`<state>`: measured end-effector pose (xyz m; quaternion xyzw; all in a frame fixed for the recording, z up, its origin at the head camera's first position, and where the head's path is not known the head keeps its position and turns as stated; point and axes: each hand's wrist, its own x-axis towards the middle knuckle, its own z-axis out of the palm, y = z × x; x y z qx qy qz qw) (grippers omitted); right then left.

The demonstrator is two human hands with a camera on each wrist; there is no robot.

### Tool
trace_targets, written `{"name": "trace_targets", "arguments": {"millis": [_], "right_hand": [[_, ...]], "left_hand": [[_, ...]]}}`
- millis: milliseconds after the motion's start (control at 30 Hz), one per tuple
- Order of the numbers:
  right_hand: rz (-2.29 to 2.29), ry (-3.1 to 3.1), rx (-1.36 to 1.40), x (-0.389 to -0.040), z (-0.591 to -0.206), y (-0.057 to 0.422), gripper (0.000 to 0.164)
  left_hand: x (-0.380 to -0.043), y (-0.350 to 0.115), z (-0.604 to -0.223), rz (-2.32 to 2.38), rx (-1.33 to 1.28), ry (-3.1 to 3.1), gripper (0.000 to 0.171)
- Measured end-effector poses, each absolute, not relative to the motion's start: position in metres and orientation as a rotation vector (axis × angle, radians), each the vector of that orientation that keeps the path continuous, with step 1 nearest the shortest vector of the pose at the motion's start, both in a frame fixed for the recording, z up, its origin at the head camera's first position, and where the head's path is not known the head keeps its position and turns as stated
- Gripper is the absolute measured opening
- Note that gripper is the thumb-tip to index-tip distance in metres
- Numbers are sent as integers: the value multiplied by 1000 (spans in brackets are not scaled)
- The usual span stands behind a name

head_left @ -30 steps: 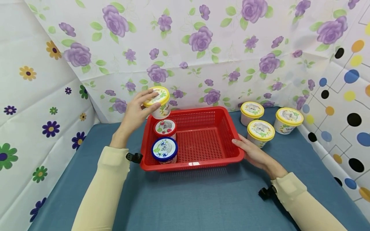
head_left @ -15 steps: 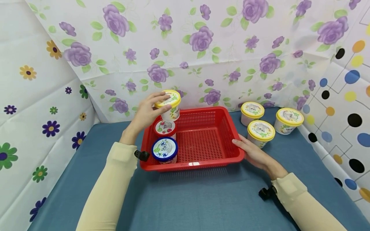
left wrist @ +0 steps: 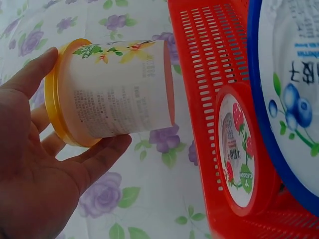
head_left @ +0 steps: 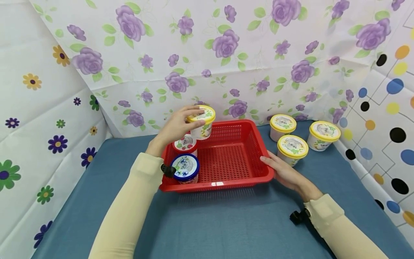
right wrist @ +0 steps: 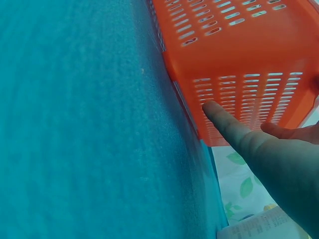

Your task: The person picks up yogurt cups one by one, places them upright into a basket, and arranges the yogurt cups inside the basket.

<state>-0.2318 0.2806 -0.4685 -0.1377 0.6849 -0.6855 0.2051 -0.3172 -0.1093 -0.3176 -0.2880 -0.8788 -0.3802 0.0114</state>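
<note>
My left hand (head_left: 173, 126) holds a yellow-lidded paper cup (head_left: 202, 132) by its lid, upright above the back left part of a red plastic basket (head_left: 223, 184). In the left wrist view, thumb and fingers curl round the yellow lid (left wrist: 51, 94) and the upper side of the cup. Inside the basket at the left stand a red-lidded cup (head_left: 184, 143), partly hidden by the left hand, and a blue-lidded cup (head_left: 185, 167). My right hand (head_left: 285, 173) grips the basket's right end, thumb over the rim. In the right wrist view, fingers (right wrist: 234, 127) lie against its slotted outer wall (right wrist: 249, 94).
Right of the basket stand three more yellow-lidded cups: a back one (head_left: 282, 126), a front one (head_left: 292, 149) close to my right hand, and one farthest right (head_left: 323, 135). A blue cloth (head_left: 226, 226) covers the table. Patterned sheets (head_left: 207, 46) hang behind and at both sides.
My left hand has carried the yellow-lidded cup to the right and slightly down, from the basket's back left corner to over its inside. The right hand and basket have stayed put.
</note>
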Motion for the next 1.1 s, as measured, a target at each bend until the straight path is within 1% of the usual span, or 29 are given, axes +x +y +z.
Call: {"name": "trace_targets", "arguments": {"millis": [567, 1100], "right_hand": [[-1895, 1933, -354, -232, -467, 280, 65], [-1901, 1915, -372, -232, -468, 280, 64]], "left_hand": [[-332, -84, -328, -1033, -1023, -2935, 52], [-336, -71, -334, -991, -1005, -3014, 54]]}}
